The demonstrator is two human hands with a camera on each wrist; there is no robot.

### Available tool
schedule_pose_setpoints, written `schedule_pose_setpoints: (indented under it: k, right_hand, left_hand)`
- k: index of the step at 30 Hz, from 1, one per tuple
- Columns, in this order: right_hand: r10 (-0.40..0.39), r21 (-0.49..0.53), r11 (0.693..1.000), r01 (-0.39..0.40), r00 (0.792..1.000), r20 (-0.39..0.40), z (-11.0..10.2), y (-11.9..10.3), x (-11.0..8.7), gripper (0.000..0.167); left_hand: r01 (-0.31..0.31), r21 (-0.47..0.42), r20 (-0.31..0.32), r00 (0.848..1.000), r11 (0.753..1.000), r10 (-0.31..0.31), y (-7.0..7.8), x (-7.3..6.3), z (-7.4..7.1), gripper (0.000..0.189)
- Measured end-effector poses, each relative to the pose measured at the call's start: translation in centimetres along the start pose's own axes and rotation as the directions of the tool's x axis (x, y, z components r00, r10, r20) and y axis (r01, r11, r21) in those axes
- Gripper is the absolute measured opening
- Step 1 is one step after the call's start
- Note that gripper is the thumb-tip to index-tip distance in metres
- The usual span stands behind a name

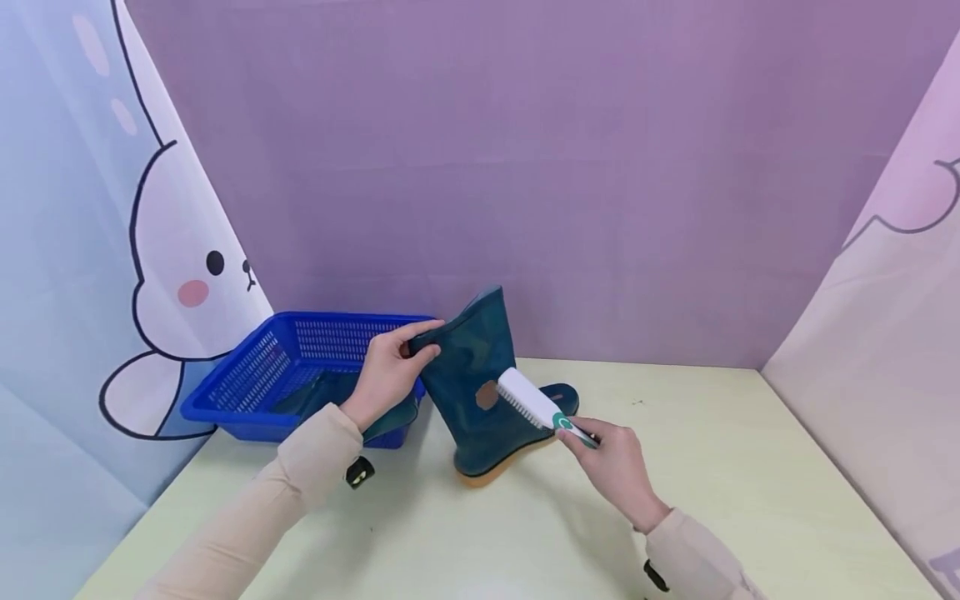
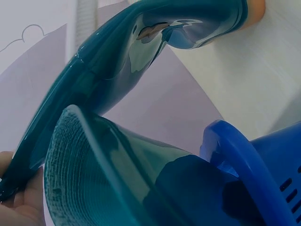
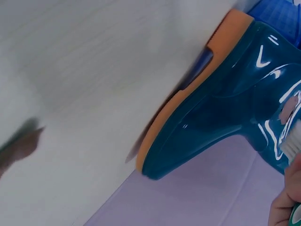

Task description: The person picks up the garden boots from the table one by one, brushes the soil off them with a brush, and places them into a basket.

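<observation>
Your left hand pinches the boot, your right hand grips the brush, perhaps touching; hard strokes could wrench the boot loose.

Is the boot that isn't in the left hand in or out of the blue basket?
Partly in: the other boot lies in the blue basket, with its open top jutting past the rim in the left wrist view.

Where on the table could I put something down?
Two patches of table look bare: from the right hand to the right curtain, and nearer than the boot, between the sleeves. Left is crowded with the basket, a second boot and the left hand.
</observation>
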State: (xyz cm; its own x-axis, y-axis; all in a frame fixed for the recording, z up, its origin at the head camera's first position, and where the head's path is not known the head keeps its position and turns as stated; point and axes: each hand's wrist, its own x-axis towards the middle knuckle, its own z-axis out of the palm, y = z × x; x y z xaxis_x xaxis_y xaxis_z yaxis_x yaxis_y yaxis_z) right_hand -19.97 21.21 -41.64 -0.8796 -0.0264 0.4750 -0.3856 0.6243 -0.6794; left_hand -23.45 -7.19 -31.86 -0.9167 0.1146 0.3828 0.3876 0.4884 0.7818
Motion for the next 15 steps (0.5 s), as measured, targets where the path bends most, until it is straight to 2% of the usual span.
schedule_pose_setpoints:
  k: [3,6,11,15]
  right_hand:
    - [-0.015,0.066,0.998,0.016,1.000,-0.014,0.8,-0.3,0.1,0.022]
    - [-0.013,0.112,0.994,0.012,1.000,0.009,1.8,-0.6,0.2,0.024]
    - [0.032,0.120,0.992,-0.038,0.998,0.046,3.4,-0.5,0.7,0.026]
    - [0.042,0.099,0.994,-0.046,0.998,0.046,4.3,-0.2,1.2,0.026]
  left_hand:
    - [0.015,-0.004,-0.008,1.000,1.000,-0.015,-0.5,-0.3,0.2,0.036]
    - [0.019,-0.009,-0.013,1.000,1.000,-0.019,-0.9,-0.5,0.3,0.035]
    - [-0.038,0.015,-0.017,0.999,0.999,0.038,-1.1,-0.4,0.6,0.035]
    - [-0.089,0.043,-0.023,0.996,0.995,0.090,-1.0,-0.2,0.6,0.034]
